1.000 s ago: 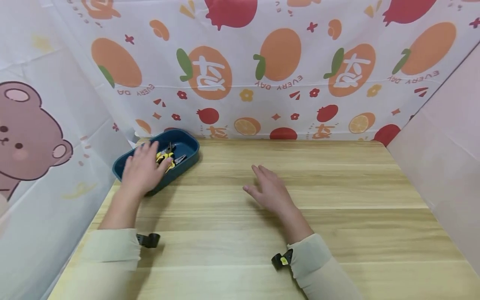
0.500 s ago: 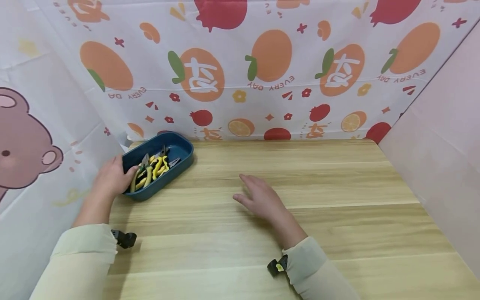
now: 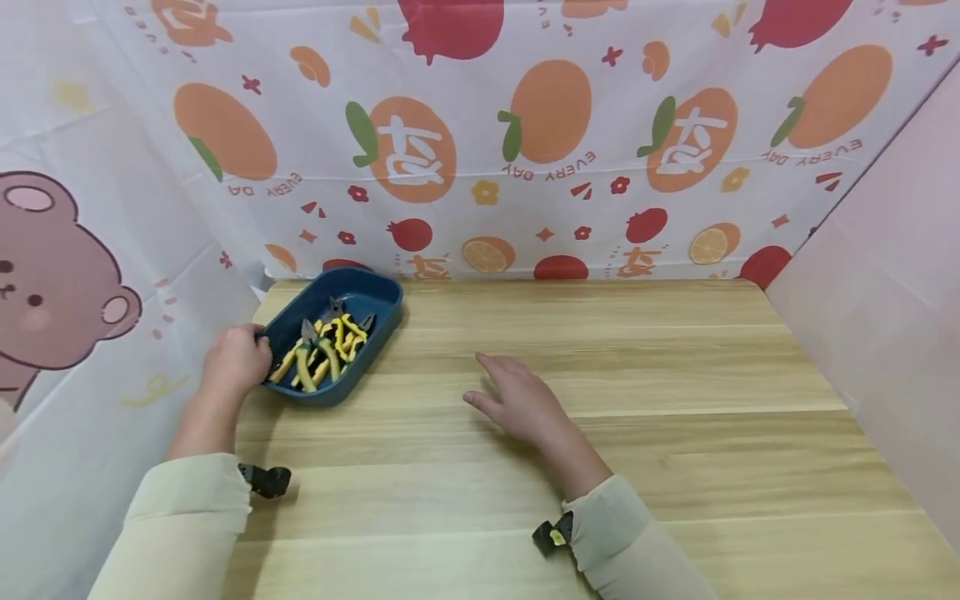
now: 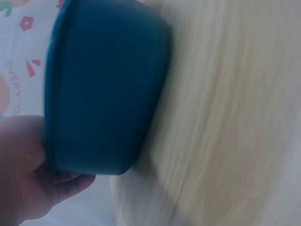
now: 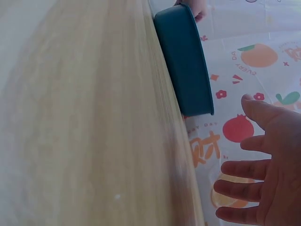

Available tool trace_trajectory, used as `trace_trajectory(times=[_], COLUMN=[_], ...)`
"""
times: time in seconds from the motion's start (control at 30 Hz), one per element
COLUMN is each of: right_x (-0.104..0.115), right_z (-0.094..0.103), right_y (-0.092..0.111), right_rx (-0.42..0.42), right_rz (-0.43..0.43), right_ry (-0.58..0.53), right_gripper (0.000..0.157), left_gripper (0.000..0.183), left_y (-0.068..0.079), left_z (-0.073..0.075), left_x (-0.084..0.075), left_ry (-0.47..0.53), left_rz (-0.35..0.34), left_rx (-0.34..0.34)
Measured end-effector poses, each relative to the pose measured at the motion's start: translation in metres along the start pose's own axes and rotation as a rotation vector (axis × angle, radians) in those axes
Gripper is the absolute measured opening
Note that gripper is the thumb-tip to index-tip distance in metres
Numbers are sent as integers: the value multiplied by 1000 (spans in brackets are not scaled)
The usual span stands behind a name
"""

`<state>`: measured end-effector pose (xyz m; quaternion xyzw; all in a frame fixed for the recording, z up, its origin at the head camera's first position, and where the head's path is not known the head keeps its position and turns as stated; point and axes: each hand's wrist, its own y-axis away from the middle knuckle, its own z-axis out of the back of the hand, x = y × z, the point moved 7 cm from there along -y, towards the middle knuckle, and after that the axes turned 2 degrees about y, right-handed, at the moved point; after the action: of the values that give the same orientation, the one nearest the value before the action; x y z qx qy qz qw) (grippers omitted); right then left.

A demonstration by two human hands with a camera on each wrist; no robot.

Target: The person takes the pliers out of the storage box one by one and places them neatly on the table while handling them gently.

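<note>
At the table's back left corner is a dark blue oblong bin [image 3: 360,377] with rounded corners. Several pliers [image 3: 318,354] with yellow and black handles lie heaped inside it. My left hand [image 3: 234,362] grips the bin's left end, fingers bent over the rim. The left wrist view shows the same hand [image 4: 23,174] at the bin's rim, with the blue side wall [image 4: 106,89] filling the middle. My right hand [image 3: 521,402] hovers over the middle of the table, holding nothing. Its fingers are spread in the right wrist view, where the hand [image 5: 277,160] is apart from the bin [image 5: 186,61].
A wooden table [image 3: 600,467] stretches out in front. Behind it hangs a white cloth [image 3: 480,142] printed with fruit. On the left is another cloth with a pink bear [image 3: 56,267], and a pale wall [image 3: 900,275] stands on the right.
My left hand has come down from above the bin to its left end and taken hold of it. The bin has turned slightly. My right hand has shifted a little left and nearer.
</note>
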<state>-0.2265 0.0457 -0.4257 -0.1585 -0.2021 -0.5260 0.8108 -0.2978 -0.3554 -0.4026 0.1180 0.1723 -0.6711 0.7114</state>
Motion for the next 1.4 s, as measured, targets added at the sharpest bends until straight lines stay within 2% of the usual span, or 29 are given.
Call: trace_trajectory(times=[0.07,0.17,0.37,0.6,0.77,0.87,1.03,1.2,1.4], right_x=[1,0,-1,-1,-6,-10,-10,-11,-12], right_z=[-1,-1,-4,-9,-13,-12,-12,-12,-13], right_y=[0,0,-1,-4,-6,-6,-5,-3,-2], right_rx=[5,14,30,30,17,-15,-18,-2,7], right_rz=[-3,-20,-61,-94,-169,-218,-231,-243,-240], right_ry=[-1,-25,-85,-221,-291,-308,-337,-363,-388], right_gripper=[69,68,66,63,60,57,44,33,32], left_gripper=[35,31,34,34,27,21,18,23,32], left_y=[4,13,35,62,80,86,90,92,93], left_z=[0,-5,-21,-42,-52,-55,-56,-58,-57], left_x=[-9,-26,-66,-106,-130,-137,-138,-138,-139], left_ry=[36,83,128,198,234,231,194,149,91], left_rz=[-31,-65,-76,-74,-97,-102,-129,-146,-144], left_rx=[-26,-30,13,66,106,113,52,17,31])
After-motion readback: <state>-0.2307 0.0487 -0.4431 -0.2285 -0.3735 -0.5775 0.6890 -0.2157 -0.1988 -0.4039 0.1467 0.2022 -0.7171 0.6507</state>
